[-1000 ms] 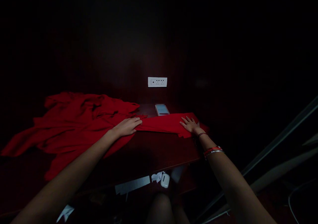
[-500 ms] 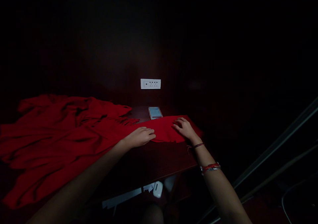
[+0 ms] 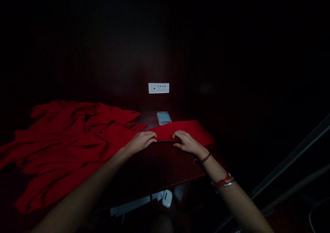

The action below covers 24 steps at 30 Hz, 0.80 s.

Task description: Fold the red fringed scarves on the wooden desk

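Observation:
A large red fringed scarf [image 3: 77, 140] lies across the dark table, bunched and wrinkled on the left. Toward the right it narrows into a flat, folded strip [image 3: 192, 128]. My left hand [image 3: 141, 140] grips the near edge of this strip, fingers on top and thumb in front. A short way to the right, my right hand [image 3: 187, 141] has its fingers curled over the same edge, with the thumb toward me. Part of the fringe shows just behind my left hand.
Behind the strip lies a pale blue, blurred-out rectangular object [image 3: 164, 118]. A white socket panel [image 3: 158, 88] is on the dark wall. Below the table edge [image 3: 180, 181] are a white rounded case [image 3: 167, 198] and pale paper-like pieces. Surroundings are very dark.
My right hand has come left and nearer to me, from the top of the strip to its near edge. My left hand has shifted slightly left. The strip's near edge now lies farther back.

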Motion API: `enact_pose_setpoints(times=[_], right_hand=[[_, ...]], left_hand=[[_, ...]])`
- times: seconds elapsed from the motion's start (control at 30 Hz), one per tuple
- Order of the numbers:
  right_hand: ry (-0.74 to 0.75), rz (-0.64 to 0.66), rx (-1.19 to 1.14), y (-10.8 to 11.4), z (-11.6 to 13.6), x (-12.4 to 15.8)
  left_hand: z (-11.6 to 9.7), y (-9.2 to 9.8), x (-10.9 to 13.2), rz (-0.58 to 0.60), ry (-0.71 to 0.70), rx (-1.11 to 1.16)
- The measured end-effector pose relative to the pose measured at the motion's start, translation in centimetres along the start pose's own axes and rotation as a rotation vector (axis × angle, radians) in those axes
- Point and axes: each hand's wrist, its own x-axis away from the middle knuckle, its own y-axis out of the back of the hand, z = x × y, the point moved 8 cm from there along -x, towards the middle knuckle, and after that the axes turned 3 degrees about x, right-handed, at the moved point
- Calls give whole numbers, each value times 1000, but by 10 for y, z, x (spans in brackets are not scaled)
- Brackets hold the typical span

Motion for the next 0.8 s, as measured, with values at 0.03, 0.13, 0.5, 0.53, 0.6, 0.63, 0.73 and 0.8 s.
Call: enact_pose_setpoints(times=[0.03, 0.13, 0.5, 0.53, 0.6, 0.63, 0.73, 0.8], right_hand=[[3, 4, -1, -1, -1, 0], [-22, -23, -14, 0, -6, 1], [-114, -54, -29, 15, -14, 4], [-112, -44, -28, 15, -14, 4], [-95, -19, -20, 15, -12, 5], [-80, -6, -14, 14, -10, 5], [-41, 11, 14, 14, -7, 5], [-33, 6, 25, 16, -5, 5]], left_hand=[[1, 1, 0, -9, 6, -20], [1, 2, 0, -19, 4, -103], [-4, 0, -2, 33, 22, -167], [-3, -1, -2, 40, 31, -171], [-5, -2, -2, 56, 28, -181], [-6, -2, -1, 63, 13, -179], [-17, -3, 0, 84, -79, -146], [-24, -4, 1, 96, -125, -141]])
